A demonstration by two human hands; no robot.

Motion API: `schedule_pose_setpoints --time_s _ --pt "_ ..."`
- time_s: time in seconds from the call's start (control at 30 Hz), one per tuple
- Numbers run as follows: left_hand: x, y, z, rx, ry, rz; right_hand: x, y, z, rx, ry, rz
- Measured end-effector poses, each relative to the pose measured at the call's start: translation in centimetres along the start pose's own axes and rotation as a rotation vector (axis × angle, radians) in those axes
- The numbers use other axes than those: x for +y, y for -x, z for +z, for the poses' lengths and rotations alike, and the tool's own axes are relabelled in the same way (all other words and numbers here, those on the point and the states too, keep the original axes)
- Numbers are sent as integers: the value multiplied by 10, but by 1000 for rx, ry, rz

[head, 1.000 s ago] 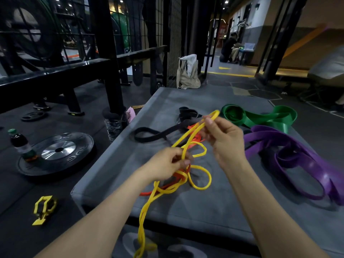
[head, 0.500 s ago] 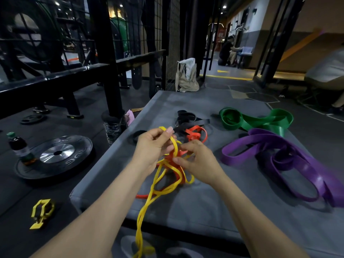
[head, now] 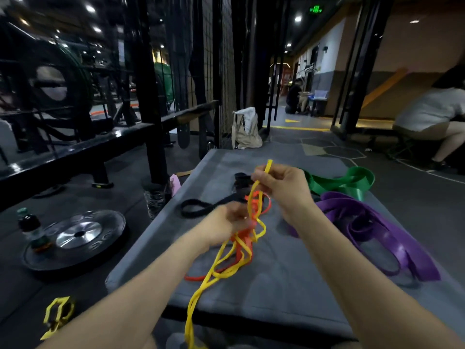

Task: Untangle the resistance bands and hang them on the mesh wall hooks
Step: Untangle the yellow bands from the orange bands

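A thin yellow band [head: 201, 285] is knotted with an orange band [head: 245, 241] over a grey padded bench [head: 276, 293]. My right hand [head: 281, 187] pinches a yellow loop and holds it raised above the tangle. My left hand [head: 226, 226], blurred, grips the knot of yellow and orange strands lower down. The yellow band's tail hangs off the bench's near edge. A black band [head: 198, 209], a green band [head: 344, 182] and a wide purple band [head: 377, 230] lie loose on the bench. The mesh wall [head: 225, 84] stands behind the bench.
A weight plate [head: 75, 238] with a bottle [head: 31, 229] on it lies on the floor at left, near a yellow clip [head: 59, 314]. Black rack rails [head: 75, 147] run along the left. A beige bag [head: 245, 132] sits by the mesh. People sit at far right.
My right hand has lifted a yellow loop up and away from the knot. My left hand has dropped lower onto the tangle. The camera view has tilted upward.
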State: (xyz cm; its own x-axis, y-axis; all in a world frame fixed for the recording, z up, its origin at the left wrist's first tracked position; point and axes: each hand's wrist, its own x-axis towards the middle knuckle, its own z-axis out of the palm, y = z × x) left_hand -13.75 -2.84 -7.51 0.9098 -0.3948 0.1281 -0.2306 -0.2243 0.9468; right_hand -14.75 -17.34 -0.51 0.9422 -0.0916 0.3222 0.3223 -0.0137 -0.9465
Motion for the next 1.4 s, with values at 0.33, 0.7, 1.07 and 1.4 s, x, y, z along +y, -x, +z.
schedule_pose_setpoints --time_s 0.33,0.7,1.07,1.4 --pt "-8 20 9 -70 -825 -112 -42 3 -32 153 -89 -10" --pt "23 21 -34 451 -701 -115 -37 -4 -68 568 75 5" --pt "2 18 -50 701 -373 -133 23 -8 -63 586 344 232" --pt "-12 10 -41 615 193 -96 45 6 -2 141 718 57"
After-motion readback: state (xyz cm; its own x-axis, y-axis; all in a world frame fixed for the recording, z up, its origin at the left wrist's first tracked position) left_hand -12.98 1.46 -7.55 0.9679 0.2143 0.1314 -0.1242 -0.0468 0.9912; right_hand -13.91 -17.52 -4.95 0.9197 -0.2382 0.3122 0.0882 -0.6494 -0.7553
